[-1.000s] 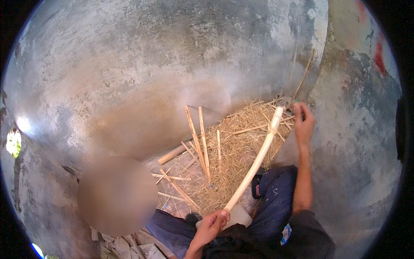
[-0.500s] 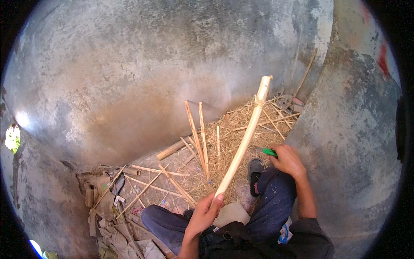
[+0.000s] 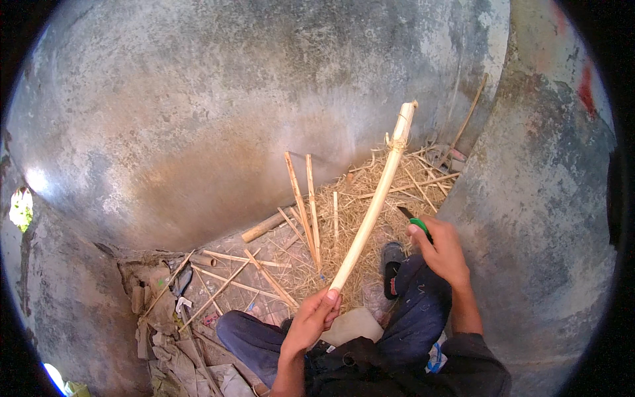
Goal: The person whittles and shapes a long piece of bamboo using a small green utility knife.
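Note:
My left hand (image 3: 312, 319) is closed round the lower end of a long, pale split bamboo pole (image 3: 369, 225). The pole slants up and to the right, with a frayed node near its top. To the right of it, my right hand (image 3: 444, 250) grips a knife with a green handle (image 3: 421, 229). The knife's dark blade (image 3: 405, 212) points up and left, apart from the bamboo. Beneath the pole's upper half lies a heap of straw-coloured shavings (image 3: 357, 198).
Several thin bamboo strips (image 3: 272, 278) lie on the floor at the left, and two more (image 3: 311, 205) stand up near the wall (image 3: 218, 119). A round pole (image 3: 268, 228) lies at the wall's foot. Sacking and scraps (image 3: 178, 364) pile at the lower left. A second wall (image 3: 549, 218) rises close on the right.
The bamboo pole has shifted slightly upward, and my left hand with it. My right hand has turned, so the knife's blade now points up and left and shows more plainly.

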Available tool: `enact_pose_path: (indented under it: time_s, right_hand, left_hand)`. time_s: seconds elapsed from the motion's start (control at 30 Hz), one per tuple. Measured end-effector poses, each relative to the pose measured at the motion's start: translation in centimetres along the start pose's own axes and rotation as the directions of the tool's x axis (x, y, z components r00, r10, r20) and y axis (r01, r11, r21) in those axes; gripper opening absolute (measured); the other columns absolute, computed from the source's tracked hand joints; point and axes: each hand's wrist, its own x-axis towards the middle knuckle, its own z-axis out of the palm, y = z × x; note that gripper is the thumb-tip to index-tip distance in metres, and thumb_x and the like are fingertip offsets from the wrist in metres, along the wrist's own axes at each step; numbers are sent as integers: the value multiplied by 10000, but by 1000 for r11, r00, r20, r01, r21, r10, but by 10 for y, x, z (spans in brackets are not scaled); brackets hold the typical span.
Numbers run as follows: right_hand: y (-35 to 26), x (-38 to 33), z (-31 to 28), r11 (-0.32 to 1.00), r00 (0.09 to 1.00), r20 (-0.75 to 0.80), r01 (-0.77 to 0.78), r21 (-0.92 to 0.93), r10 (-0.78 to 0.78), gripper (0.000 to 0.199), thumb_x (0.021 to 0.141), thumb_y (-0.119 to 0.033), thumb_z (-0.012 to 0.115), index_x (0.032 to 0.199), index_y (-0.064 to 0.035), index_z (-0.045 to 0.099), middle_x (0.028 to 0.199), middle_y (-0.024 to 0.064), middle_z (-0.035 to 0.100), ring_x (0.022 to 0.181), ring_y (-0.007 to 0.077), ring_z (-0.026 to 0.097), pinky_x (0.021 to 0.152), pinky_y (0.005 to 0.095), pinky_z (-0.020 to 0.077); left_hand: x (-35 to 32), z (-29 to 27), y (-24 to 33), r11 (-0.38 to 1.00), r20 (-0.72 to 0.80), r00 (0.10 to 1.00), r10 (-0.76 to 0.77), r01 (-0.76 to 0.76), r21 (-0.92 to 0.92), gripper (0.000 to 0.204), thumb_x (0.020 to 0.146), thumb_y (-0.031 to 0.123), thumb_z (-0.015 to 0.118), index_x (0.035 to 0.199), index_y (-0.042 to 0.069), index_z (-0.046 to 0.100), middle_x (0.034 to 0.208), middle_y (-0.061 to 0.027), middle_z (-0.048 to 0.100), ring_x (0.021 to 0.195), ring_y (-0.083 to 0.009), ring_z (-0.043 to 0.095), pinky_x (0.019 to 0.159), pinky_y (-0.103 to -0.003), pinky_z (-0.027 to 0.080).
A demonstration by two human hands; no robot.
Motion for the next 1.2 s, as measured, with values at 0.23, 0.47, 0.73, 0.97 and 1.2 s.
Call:
enact_pose_path:
  time_s: [0.23, 0.47, 0.73, 0.97, 1.2]
  right_hand:
    - [-33, -20, 14, 952, 984, 74, 135, 273, -161, 234, 1049, -260, 642, 1031, -30, 681, 824, 191, 661, 751, 409, 688, 656, 469, 507]
    - [-45, -26, 48, 932, 948, 27, 306, 192, -317, 295, 1003, -344, 719, 1028, -51, 711, 857, 154, 681, 742, 386, 687, 630, 462, 514]
    - [-42, -23, 62, 909, 939, 11, 330, 255, -344, 310, 952, -345, 797, 1015, -48, 731, 861, 128, 687, 727, 342, 695, 623, 432, 522]
    - [-37, -20, 73, 880, 924, -68, 380, 283, -377, 325, 910, -339, 840, 1079, -68, 784, 843, 115, 721, 693, 310, 715, 591, 397, 538]
    - [-38, -12, 72, 878, 883, -135, 464, 119, -449, 311, 841, -327, 891, 1032, -94, 813, 733, 60, 698, 576, 253, 663, 514, 368, 491]
  left_hand:
    - [5, 5, -4, 991, -16, 995, 103, -101, 85, 447, 1165, 437, 465, 879, 98, 522, 704, 63, 411, 596, -54, 352, 537, -246, 300]
    - [6, 16, 1, 926, -108, 960, 258, -214, 312, 474, 1162, 454, 454, 854, 98, 513, 701, 55, 418, 609, -75, 359, 547, -277, 297]
    - [8, 28, 6, 775, -237, 888, 394, -183, 605, 397, 1138, 350, 526, 1086, -21, 657, 695, -233, 603, 648, -403, 634, 624, -488, 471]
    - [14, 29, 4, 684, -274, 834, 480, -160, 712, 370, 1109, 327, 594, 1112, -29, 698, 746, -300, 662, 737, -514, 688, 634, -561, 494]
    - [14, 27, 4, 743, -286, 862, 418, -144, 653, 369, 1123, 304, 569, 1078, -34, 709, 722, -278, 642, 671, -490, 655, 610, -526, 475]
